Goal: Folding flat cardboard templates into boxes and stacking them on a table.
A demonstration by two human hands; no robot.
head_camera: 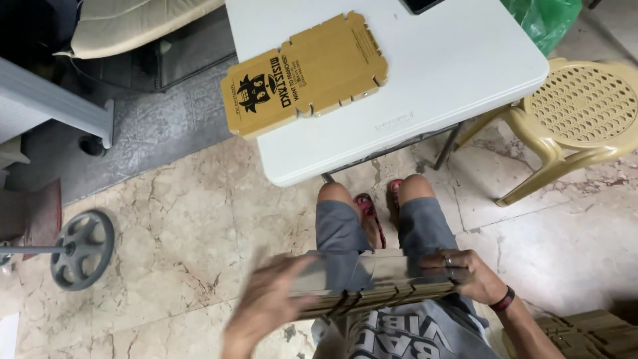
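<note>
- a stack (372, 292) of flat brown card blanks lies across the lap, edge-on to the camera, held between both hands.
- the left hand (269, 302) is blurred; its fingers lie spread and flat along the stack's left end, palm against the top sheets. whether it pinches a single sheet i cannot tell.
- the right hand (465, 272) is closed over the stack's right end, fingers curled on the top edge, a dark band on that wrist.
- at the lower right corner more brown blanks (591, 332) sit piled, just beside the right arm.
- below the stack show grey shorts, bare knees and red sandals on a marble floor (186, 226).
- farther off, one blank (306, 73) lies flat and unfolded on the white table (452, 73), its printed end hanging past the table's left edge, well apart from both hands.
- judged from this, the work looks early: one sheet is laid out but not folded, and most remain in the lap stack and the side pile.
- a tan plastic chair (578, 113) stands right of the table; a grey wheel (83, 249) lies at the left.
</note>
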